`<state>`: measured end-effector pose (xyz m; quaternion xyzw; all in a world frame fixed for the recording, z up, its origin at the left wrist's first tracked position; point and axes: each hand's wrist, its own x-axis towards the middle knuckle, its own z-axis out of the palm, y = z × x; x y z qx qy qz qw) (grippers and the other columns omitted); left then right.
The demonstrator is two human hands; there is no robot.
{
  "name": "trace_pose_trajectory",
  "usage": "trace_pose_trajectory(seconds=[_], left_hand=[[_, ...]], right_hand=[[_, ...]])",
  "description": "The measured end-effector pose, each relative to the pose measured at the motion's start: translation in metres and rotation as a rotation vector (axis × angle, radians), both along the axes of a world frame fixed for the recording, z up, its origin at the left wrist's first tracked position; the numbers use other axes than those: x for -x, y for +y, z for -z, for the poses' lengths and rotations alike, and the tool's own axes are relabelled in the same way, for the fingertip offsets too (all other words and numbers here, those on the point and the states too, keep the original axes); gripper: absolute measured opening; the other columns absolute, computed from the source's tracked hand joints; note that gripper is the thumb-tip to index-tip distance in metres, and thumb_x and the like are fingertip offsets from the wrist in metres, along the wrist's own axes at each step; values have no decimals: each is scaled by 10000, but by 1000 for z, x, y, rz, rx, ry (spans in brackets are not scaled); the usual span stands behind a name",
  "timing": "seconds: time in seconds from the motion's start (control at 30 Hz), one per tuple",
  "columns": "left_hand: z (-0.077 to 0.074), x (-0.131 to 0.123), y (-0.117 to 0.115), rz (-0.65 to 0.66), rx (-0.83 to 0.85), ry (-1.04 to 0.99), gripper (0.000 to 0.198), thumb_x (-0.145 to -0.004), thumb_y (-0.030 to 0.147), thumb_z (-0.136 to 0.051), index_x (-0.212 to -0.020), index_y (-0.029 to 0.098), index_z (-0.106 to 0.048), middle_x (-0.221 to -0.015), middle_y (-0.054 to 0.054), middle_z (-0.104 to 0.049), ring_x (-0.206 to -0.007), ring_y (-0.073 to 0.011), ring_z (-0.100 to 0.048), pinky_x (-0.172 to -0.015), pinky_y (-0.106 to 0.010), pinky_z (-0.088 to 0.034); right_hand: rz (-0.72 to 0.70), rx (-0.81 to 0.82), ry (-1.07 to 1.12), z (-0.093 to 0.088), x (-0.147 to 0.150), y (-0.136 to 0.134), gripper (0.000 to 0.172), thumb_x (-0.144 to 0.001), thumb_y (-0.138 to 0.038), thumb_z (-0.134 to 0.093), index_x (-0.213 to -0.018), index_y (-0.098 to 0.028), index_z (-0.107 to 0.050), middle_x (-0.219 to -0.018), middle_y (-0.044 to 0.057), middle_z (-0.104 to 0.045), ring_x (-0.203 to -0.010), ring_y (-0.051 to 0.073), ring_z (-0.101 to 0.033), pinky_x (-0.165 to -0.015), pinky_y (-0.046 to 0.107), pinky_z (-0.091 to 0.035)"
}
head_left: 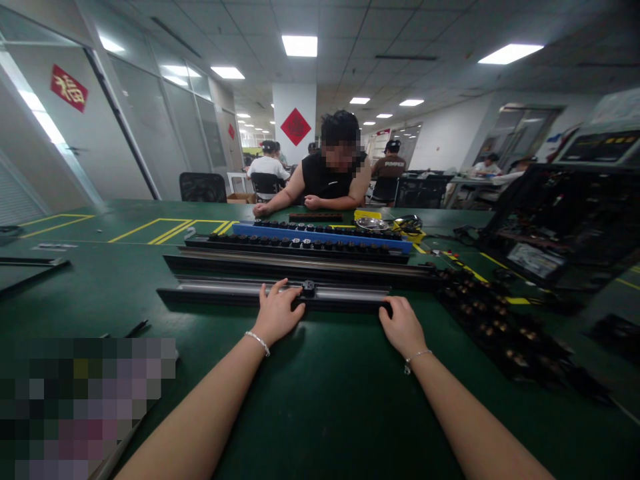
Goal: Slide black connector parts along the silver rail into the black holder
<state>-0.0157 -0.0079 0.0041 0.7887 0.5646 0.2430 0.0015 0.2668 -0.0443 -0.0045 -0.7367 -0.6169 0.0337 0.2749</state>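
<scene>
Over my feed, the near rail lies crosswise on the green table, and I judge the main risk to be the small black block seated in its channel: a sideways push from the left hand could skew or jam it. That hand is half spread, fingertips on the rail and right beside the block; whether it pinches anything I cannot tell. The right hand is loosely curled, fingertips at the rail's right end, its hold equally unclear to me; if it bears down unevenly there, the rail could tip or swing into the second rail just behind it. A lifted right end might also catch the pile of black parts off to the rail's right. My count: two hands, one near rail, one block on it, one second rail, and, farther behind the near rail, one blue strip and one co-worker. The piled parts overlap too much for me to number.
</scene>
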Motion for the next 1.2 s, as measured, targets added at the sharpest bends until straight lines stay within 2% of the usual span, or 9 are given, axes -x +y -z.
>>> trace_pose_trajectory(seconds=[0.2, 0.43, 0.83, 1.2], left_hand=[[-1, -1, 0, 12, 13, 6, 386, -802, 403, -450, -1151, 275, -554, -1186, -27, -605, -1289, -240, -308, -1066, -569, -37], [-1, -4, -2, 56, -6, 12, 370, -800, 394, -456, -1144, 291, -546, -1184, -9, -606, -1288, -242, -308, -1059, -586, -41], [1, -6, -3, 96, -24, 17, 359, -805, 386, -453, -1144, 302, -535, -1191, 3, -601, -1288, -244, -306, -1054, -599, -56], [2, -7, -3, 131, -23, 12, 372, -790, 367, -474, -1151, 292, -527, -1198, 4, -596, -1293, -244, -300, -1069, -564, -75]], right_hand=[[0, 0, -6, 0, 0, 0, 334, -824, -320, -362, -1053, -171, -553, -1138, 87, -519, -1011, 193, -515, -826, 298, -421], [-21, -71, -16, 6, -3, 3, 323, -804, -293, -390, -1037, -158, -568, -1091, 93, -539, -1004, 199, -513, -874, 318, -400], [-9, -55, -29, 6, -2, 2, 327, -814, -303, -386, -1044, -151, -561, -1115, 94, -531, -996, 194, -511, -852, 305, -401], [-16, -195, -217, 4, 5, -1, 295, -790, -284, -426, -1012, -170, -582, -1073, 100, -563, -1046, 232, -458, -884, 373, -360]])
